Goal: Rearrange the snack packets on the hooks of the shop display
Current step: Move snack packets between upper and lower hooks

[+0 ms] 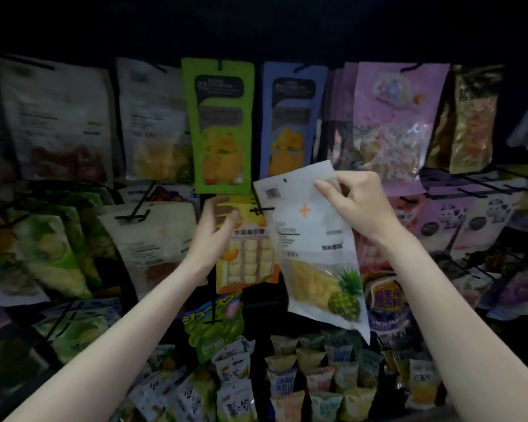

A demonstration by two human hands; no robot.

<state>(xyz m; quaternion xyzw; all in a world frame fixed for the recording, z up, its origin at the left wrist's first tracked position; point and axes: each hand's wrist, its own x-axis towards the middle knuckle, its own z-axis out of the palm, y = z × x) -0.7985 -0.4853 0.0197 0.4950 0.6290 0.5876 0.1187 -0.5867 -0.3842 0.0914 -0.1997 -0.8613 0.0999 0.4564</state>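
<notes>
Dim hook display [470, 181] | right hand [358, 202] pinches pineapple packet [314, 248], orange plus printed | left hand [217, 226] curled on yellow packet [247, 254]

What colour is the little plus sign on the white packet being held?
Orange. The plus sign sits on the white pineapple packet, seen in the head view.

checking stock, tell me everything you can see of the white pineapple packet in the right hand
The pineapple packet is a white, glossy plastic pouch, tilted. It has a hang hole and barcode at the top, an orange plus, and a clear window showing yellow pieces beside a printed pineapple. The right hand pinches its upper edge; it is off the hooks.
</notes>
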